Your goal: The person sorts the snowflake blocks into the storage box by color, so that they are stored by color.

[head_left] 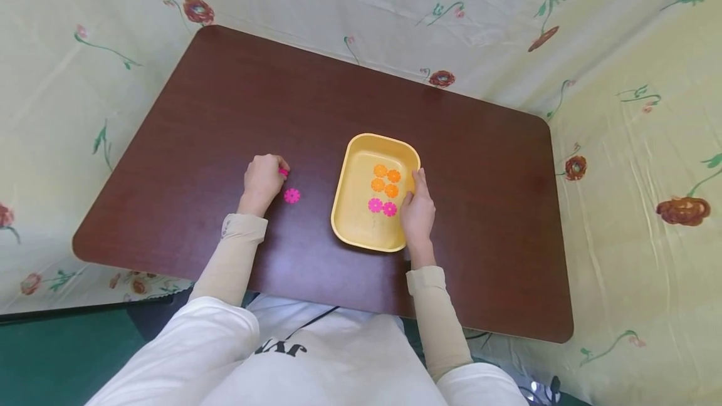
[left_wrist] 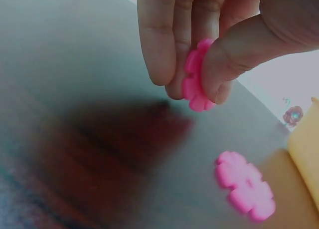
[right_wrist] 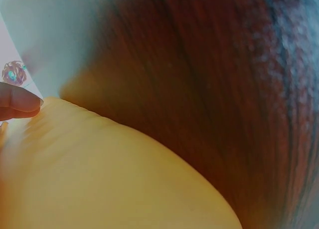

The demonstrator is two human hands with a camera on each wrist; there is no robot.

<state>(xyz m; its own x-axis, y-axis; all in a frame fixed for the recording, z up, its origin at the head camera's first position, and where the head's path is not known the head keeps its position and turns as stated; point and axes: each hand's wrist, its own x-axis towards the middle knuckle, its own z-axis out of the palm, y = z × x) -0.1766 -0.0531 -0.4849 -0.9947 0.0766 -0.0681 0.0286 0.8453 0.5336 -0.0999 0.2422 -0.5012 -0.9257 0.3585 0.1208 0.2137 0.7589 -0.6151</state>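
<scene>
Forearms in beige sleeves reach forward from the body over the brown table (head_left: 225, 111), left one angled up and slightly outward, right one nearly straight ahead. Left hand (head_left: 262, 179) sits knuckles-up just above the tabletop, fingers curled down; left wrist view shows thumb and first fingers (left_wrist: 158, 44) pinching a pink flower disc (left_wrist: 198, 77) on edge, held clear of the surface. Second pink flower disc (head_left: 291, 195) lies flat on the table just right of that hand, near but not touching it, between the left hand and the yellow tray (head_left: 361, 149). Right hand (head_left: 418, 208) rests on the right rim of the tray, fingers curled over the edge and thumb on the inner side, gripping the rim; right wrist view is mostly blurred yellow tray wall with one fingertip (right_wrist: 20, 103) at the edge, so the grip is read from the head view. Tray stands lengthwise between the two hands, closer to the right one. Inside the tray, just left of the right hand's fingers, four orange flower discs (head_left: 386, 181) sit in a tight cluster, touching or nearly so, and two pink discs (head_left: 382, 207) lie side by side right below them, nearer the body. Floral cloth (head_left: 620, 49) hangs around the table beyond both hands.
</scene>
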